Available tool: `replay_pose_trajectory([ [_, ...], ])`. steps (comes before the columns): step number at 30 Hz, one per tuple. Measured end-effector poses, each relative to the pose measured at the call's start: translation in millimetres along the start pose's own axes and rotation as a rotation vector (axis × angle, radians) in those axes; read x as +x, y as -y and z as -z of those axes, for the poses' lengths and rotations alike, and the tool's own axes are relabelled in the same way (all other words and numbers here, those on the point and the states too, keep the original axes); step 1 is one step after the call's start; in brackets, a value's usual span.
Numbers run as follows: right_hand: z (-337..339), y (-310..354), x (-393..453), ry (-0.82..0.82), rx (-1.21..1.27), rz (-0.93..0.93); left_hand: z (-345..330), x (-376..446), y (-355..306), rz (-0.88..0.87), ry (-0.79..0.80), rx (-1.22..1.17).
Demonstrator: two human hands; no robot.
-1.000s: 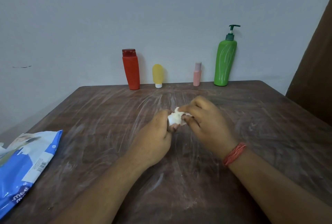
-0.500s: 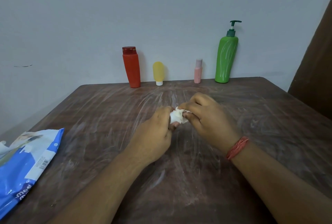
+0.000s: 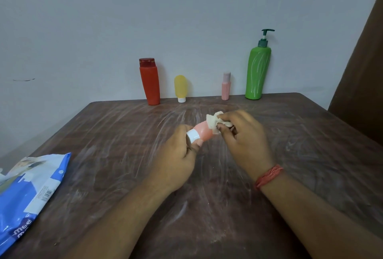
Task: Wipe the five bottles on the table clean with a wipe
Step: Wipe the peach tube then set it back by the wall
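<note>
a: closest in, the left hand (image 3: 178,155) pinches the small pink bottle (image 3: 202,133) by its white cap, lying sideways above the table (image 3: 310,155), so the body stays bare for wiping.

b: and the right hand (image 3: 245,134) grips the crumpled wipe (image 3: 214,122) against its far end.

a: wipes packet (image 3: 27,188) sits at the left edge.

b: plenty of room ahead; red bottle (image 3: 149,82), yellow bottle (image 3: 180,88), pink tube (image 3: 226,86) and green pump bottle (image 3: 258,72) line the back edge.

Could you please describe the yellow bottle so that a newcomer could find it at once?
Four bottles stand along the table's far edge, against the wall. The yellow bottle is second from the left, beside the tall red bottle. It alone stands upside down on a white cap.
</note>
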State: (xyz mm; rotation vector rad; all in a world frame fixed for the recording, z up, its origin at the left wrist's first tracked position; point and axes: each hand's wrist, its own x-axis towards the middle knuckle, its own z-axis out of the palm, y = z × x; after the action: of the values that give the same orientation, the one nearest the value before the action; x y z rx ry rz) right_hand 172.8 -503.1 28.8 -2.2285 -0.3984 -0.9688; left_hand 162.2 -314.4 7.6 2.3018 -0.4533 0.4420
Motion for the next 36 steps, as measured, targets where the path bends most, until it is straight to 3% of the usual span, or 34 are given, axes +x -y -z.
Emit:
replay_pose_trajectory([
  [5,-5.0,9.6,-4.3,0.136,-0.097,0.247,-3.6,-0.9,-4.9,0.066,-0.024,-0.212],
  [11,18.9,-18.7,13.3,-0.003,-0.068,-0.002,-8.7,-2.8,-8.1,0.065,0.056,-0.233],
  [18,-2.9,10.3,-2.8,0.150,-0.055,0.253,-4.8,-2.7,-5.2,0.172,0.014,-0.460],
  [24,21.3,-12.8,15.1,-0.059,-0.021,0.035,-8.5,-4.5,-4.3,0.144,0.153,-0.436],
  [28,14.8,0.3,5.0,0.074,-0.014,0.123,-8.7,-4.0,-2.4,0.163,0.096,-0.550],
  [32,3.8,14.4,-1.3,0.235,-0.050,0.357,-5.9,-1.5,3.3,0.202,0.047,-0.682],
  [36,14.8,0.2,9.0,0.083,-0.040,0.201,-10.8,-1.6,-0.7,0.207,0.128,-0.687],
])
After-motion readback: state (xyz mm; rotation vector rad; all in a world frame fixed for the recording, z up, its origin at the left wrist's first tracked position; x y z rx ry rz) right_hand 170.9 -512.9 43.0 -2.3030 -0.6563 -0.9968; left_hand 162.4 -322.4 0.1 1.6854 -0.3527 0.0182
